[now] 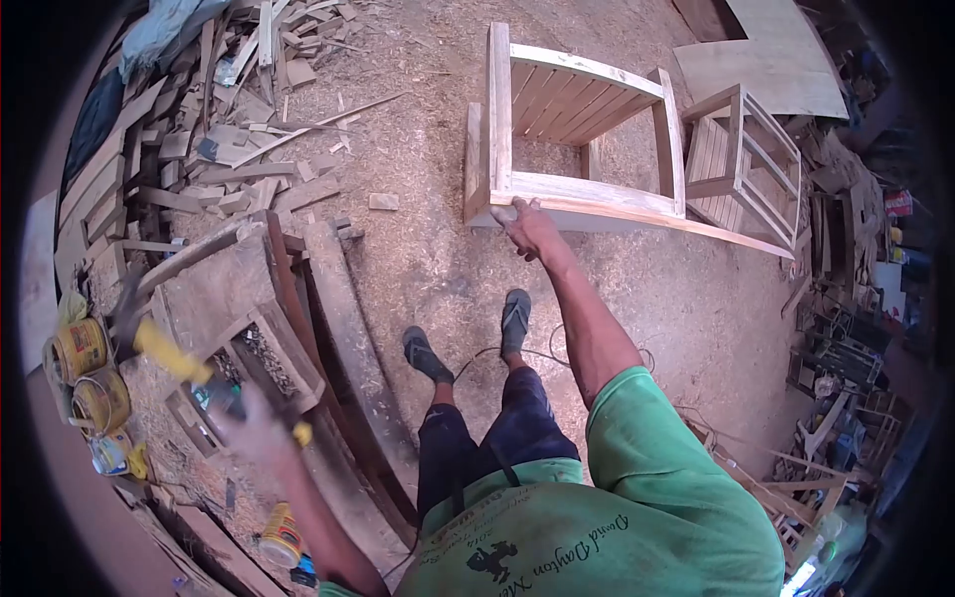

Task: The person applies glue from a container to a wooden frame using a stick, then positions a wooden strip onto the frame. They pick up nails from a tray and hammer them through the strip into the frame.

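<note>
My right hand [527, 227] grips the near rail of a bare wooden chair frame [587, 194] that lies on its side on the sawdust floor. My left hand [254, 426] is blurred over the workbench at lower left and holds a tool with a yellow handle [171, 353]; the tool's head is too smeared to make out. My feet in dark sandals [468, 338] stand between the bench and the frame.
A second small wooden frame [746, 164] stands right of the chair frame. Offcuts [229, 139] pile up at upper left. Two tins [85, 373] and a yellow can [282, 537] sit on the dark workbench [328, 328]. A plywood sheet [766, 60] lies beyond.
</note>
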Motion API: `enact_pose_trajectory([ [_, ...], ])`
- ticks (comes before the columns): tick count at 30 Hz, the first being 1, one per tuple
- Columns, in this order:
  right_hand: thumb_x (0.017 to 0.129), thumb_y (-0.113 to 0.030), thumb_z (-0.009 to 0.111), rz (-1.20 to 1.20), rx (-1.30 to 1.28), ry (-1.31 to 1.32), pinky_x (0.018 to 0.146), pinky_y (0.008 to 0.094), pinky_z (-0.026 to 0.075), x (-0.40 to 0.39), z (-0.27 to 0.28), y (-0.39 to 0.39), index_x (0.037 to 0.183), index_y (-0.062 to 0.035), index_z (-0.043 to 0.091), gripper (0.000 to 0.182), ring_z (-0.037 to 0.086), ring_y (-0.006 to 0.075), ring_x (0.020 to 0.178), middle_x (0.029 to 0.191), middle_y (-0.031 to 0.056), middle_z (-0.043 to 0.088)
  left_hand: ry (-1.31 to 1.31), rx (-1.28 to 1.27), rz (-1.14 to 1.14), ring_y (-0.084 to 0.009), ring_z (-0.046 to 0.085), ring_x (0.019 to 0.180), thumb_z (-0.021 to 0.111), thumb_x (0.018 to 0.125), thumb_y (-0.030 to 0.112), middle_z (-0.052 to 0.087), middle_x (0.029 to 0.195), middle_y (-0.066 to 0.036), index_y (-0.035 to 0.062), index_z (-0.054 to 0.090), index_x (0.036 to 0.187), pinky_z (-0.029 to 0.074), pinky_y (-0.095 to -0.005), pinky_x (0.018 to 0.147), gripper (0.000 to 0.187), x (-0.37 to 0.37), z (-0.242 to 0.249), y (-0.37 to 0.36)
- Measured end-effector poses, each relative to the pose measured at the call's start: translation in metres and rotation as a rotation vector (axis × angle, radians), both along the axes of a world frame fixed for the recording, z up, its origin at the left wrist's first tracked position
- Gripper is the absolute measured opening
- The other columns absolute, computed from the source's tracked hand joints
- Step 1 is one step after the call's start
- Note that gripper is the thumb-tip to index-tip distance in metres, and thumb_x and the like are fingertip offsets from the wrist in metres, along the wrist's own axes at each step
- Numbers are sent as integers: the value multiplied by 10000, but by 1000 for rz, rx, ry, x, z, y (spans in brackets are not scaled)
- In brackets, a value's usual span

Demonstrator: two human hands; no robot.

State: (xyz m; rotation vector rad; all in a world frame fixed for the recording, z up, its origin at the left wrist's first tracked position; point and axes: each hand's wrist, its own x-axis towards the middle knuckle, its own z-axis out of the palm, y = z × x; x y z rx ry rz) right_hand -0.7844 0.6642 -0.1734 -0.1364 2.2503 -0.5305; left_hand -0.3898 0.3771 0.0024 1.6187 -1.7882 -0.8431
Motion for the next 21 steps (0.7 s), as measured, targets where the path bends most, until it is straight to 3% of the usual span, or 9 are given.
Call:
enact_pose_trajectory([
  [1, 1034, -713, 473, -39, -24, -26, 724, 463, 662, 0, 4, -2, 1653, -8, 353, 946, 797, 417, 857, 1672, 463, 153, 80, 296, -44, -206, 622, 899, 742, 977, 182, 638, 1052, -93, -38, 580, 1327, 537, -383, 825, 444, -48, 9, 33],
  [2, 1028, -773, 435, -78, -50, -51, 637, 442, 677, -2, 8, -4, 1654, -14, 356, 987, 802, 405, 832, 1692, 442, 135, 120, 80, -259, -188, 623, 955, 750, 958, 128, 626, 1054, -68, -17, 576, 1321, 531, -364, 881, 428, -65, -46, 48],
  [5, 925, -936, 351, -133, -112, -182, 695, 461, 684, -9, 25, -4, 1660, -16, 364, 1177, 787, 457, 963, 1707, 434, 77, 107, 529, -409, -181, 638, 933, 722, 903, 51, 652, 1023, -60, 15, 616, 1172, 536, -380, 867, 292, -173, -69, 137],
  [9, 868, -1000, 322, -158, -147, -293, 736, 455, 685, -14, 42, -3, 1689, -53, 326, 1254, 782, 441, 980, 1686, 409, 246, -231, 285, -642, -472, 732, 856, 769, 852, 163, 722, 931, -241, 59, 562, 1144, 548, -597, 775, 373, -251, -143, 224],
  [11, 844, -926, 576, -222, -167, -193, 601, 461, 640, -12, 30, -5, 1401, 64, 608, 1137, 768, 334, 799, 1296, 357, 669, -126, 251, -650, -468, 729, 844, 721, 898, 181, 722, 911, -252, 68, 567, 1168, 555, -602, 750, 331, -263, -174, 263],
  [13, 841, -556, 832, -94, -276, -68, 681, 425, 603, -23, -28, 10, 1166, 47, 701, 697, 751, 286, 783, 967, 186, 756, -280, 347, -629, -497, 692, 942, 703, 879, 133, 701, 1037, -250, 53, 577, 1150, 556, -585, 813, 310, -266, -157, 275],
  [15, 890, -310, 743, -153, -188, -28, 704, 432, 607, -17, -37, 9, 1135, 78, 698, 460, 768, 270, 824, 959, 198, 763, -198, 262, -684, -473, 673, 1073, 776, 887, 225, 673, 1184, -261, 36, 585, 1203, 550, -558, 904, 415, -258, -165, 276],
  [20, 908, -283, 708, -269, -195, 66, 652, 439, 660, 17, -22, -1, 1286, 99, 623, 544, 772, 311, 694, 1061, 304, 732, 123, 277, -636, -351, 680, 1119, 839, 915, 282, 696, 1195, -198, 10, 695, 1271, 530, -455, 1007, 470, -200, -90, 192],
  [21, 928, -279, 698, -278, -214, 105, 617, 430, 654, 18, -34, 1, 1329, 83, 604, 548, 767, 311, 665, 1044, 298, 734, 136, 14, -508, -304, 671, 1091, 829, 923, 241, 702, 1147, -160, 13, 712, 1244, 524, -429, 996, 411, -171, -100, 160],
])
